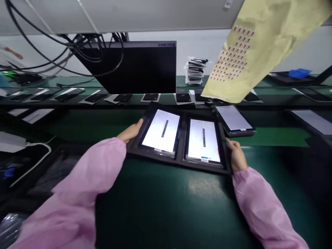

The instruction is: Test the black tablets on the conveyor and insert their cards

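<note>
Between my two hands is a black foam tray (183,143), tilted, with its left end higher than its right. Two tablets with lit white screens lie in its recesses: a left tablet (155,135) and a right tablet (195,141). At the tray's left edge my left hand (131,132) is closed around the rim, its fingers partly hidden underneath. My right hand (237,155) grips the opposite edge, with the thumb on the side. Just beyond that right end, a stack of tablets (233,118) rests on the bench.
A dark monitor (135,69) hangs above the bench, with black cables to its left. Yellow paper with red marks (233,55) hangs at the upper right. Several black devices line the back shelf (103,110). Another dark tray (55,166) lies at left. A person's hand (16,54) shows far left.
</note>
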`<action>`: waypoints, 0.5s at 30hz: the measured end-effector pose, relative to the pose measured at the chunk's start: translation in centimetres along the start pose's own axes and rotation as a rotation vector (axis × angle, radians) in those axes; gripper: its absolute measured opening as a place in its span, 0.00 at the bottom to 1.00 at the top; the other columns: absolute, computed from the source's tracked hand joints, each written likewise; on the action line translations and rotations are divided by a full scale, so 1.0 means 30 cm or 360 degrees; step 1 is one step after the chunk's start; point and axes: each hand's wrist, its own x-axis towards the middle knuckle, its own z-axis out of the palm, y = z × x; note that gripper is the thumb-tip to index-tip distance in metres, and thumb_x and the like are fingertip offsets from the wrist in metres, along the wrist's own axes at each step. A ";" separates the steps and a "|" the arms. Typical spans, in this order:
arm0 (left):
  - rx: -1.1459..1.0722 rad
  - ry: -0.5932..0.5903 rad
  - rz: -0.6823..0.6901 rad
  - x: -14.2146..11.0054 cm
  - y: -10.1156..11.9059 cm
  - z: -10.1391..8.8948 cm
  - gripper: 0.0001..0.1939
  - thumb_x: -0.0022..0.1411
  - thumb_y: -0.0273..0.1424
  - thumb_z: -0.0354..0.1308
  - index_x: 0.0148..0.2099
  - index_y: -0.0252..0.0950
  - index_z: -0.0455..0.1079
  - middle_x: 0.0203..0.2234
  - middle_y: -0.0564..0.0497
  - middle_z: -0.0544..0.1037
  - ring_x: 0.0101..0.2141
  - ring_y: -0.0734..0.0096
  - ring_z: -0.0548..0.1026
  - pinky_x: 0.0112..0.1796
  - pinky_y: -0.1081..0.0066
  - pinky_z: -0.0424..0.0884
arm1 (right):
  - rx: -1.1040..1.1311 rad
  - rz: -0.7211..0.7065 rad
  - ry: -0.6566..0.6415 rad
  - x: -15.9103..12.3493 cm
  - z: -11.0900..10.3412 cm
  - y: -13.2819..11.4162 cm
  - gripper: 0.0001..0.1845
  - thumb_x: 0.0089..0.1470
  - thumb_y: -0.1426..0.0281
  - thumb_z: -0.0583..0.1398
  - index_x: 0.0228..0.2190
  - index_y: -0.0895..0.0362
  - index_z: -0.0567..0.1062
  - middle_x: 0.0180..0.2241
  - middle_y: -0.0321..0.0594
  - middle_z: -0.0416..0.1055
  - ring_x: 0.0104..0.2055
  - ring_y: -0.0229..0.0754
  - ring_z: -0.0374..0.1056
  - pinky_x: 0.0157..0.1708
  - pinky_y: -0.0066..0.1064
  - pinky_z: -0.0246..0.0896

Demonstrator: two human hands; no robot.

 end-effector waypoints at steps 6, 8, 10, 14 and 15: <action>-0.0148 -0.0048 -0.0042 -0.539 -0.341 0.157 0.36 0.63 0.57 0.36 0.47 0.36 0.74 0.45 0.42 0.79 0.50 0.51 0.76 0.54 0.53 0.69 | -0.0258 0.0129 -0.0020 -0.356 -0.373 0.042 0.24 0.44 0.47 0.64 0.33 0.50 0.66 0.25 0.29 0.68 0.24 0.39 0.65 0.24 0.31 0.62; -0.0114 -0.0029 -0.0241 -0.715 -0.445 0.247 0.40 0.61 0.59 0.37 0.51 0.30 0.71 0.46 0.35 0.77 0.48 0.46 0.76 0.50 0.48 0.71 | -0.0461 0.0007 -0.0008 -0.466 -0.452 0.094 0.21 0.49 0.47 0.61 0.32 0.51 0.67 0.31 0.34 0.73 0.33 0.43 0.71 0.33 0.33 0.67; -0.0027 0.0214 -0.0286 -0.839 -0.482 0.314 0.45 0.60 0.59 0.37 0.56 0.23 0.67 0.46 0.29 0.73 0.47 0.42 0.74 0.47 0.46 0.72 | -0.0667 -0.0298 0.0003 -0.542 -0.485 0.140 0.18 0.55 0.50 0.58 0.33 0.52 0.67 0.43 0.41 0.75 0.49 0.49 0.71 0.48 0.41 0.65; 0.0341 0.0728 0.0090 -0.924 -0.356 0.376 0.35 0.66 0.51 0.39 0.57 0.25 0.68 0.48 0.28 0.70 0.49 0.41 0.71 0.47 0.43 0.68 | -0.1211 -0.1123 -0.0133 -0.581 -0.433 0.174 0.09 0.63 0.62 0.52 0.37 0.53 0.67 0.60 0.49 0.65 0.67 0.54 0.52 0.64 0.57 0.42; 0.0436 0.0736 0.0270 -0.925 -0.306 0.385 0.31 0.68 0.47 0.41 0.57 0.28 0.69 0.50 0.29 0.69 0.50 0.41 0.70 0.49 0.42 0.67 | -0.1364 -0.1236 -0.0199 -0.578 -0.407 0.176 0.08 0.63 0.65 0.51 0.37 0.54 0.67 0.59 0.50 0.66 0.67 0.54 0.52 0.64 0.60 0.40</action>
